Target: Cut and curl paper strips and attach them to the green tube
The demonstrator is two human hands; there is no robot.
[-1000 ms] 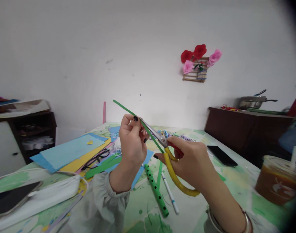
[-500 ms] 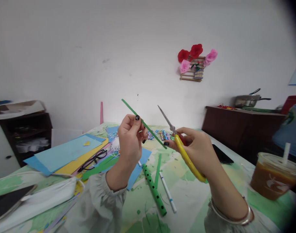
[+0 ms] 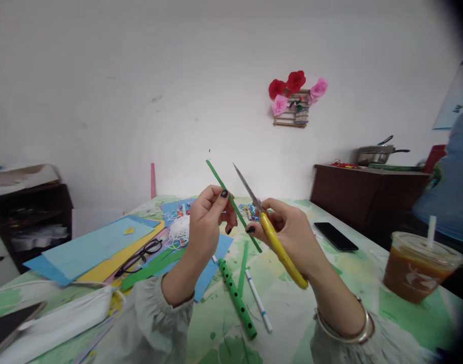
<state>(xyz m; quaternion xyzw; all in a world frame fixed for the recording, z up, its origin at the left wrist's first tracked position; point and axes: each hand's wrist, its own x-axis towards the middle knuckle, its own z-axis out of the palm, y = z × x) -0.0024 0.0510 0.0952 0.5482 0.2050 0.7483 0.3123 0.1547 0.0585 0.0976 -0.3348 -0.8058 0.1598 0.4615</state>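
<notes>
Between the thumb and fingers of my left hand (image 3: 209, 220) is a narrow green paper strip (image 3: 215, 173), slanting down to the right. My right hand (image 3: 288, 230) grips scissors (image 3: 279, 245) with yellow handles, their blades pointing up and left. My right thumb is close to the strip's lower part; whether it touches cannot be made out. Below, on the table, lie a green paper tube with black dots (image 3: 237, 301), another green strip (image 3: 243, 268) against it, and a white marker (image 3: 259, 301) with blue bands.
Blue paper sheets (image 3: 98, 245), black-framed glasses (image 3: 138, 258) and white yarn (image 3: 178, 232) lie on the left. A phone (image 3: 334, 236) and a cup of brown drink (image 3: 421, 268) stand right. A person in blue (image 3: 449, 187) is at the far right.
My right hand and the scissors have moved left, nearer my left hand. The green strip now tilts more steeply. The view has shifted slightly to the right.
</notes>
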